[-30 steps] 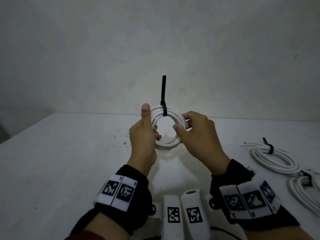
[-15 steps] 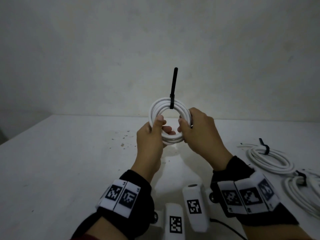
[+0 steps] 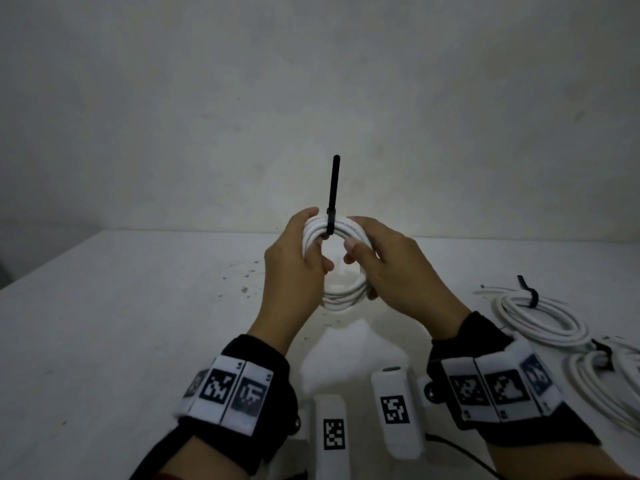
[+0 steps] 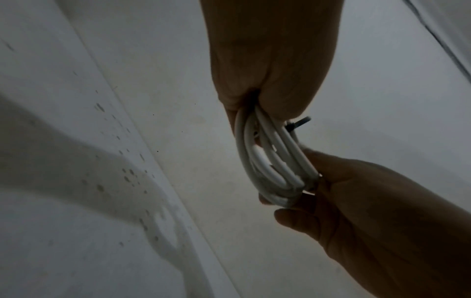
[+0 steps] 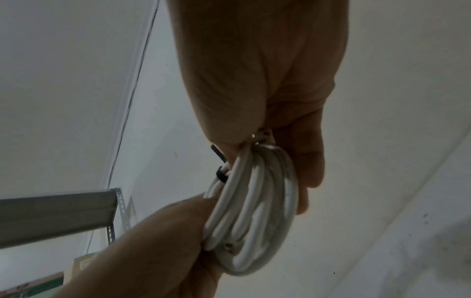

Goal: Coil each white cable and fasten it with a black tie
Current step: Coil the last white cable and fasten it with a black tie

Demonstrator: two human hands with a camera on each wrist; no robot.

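White coiled cable point(image 3: 341, 296), black tie point(image 3: 333, 192), black wristbands point(image 3: 263, 362) with black-and-white square markers point(image 3: 219, 389).

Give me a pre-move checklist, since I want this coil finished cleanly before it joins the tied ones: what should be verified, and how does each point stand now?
1. Coil held on both sides: ok, left hand and right hand each grip it, above the table.
2. Loops gathered together: ok, the right wrist view shows them bunched.
3. Black tie wrapped round the top of the coil: ok.
4. Tie cinched tight: cannot tell.
5. Tie's tail dealt with: not ok, it stands straight up.
6. Place beside the tied coils at the right: ok.
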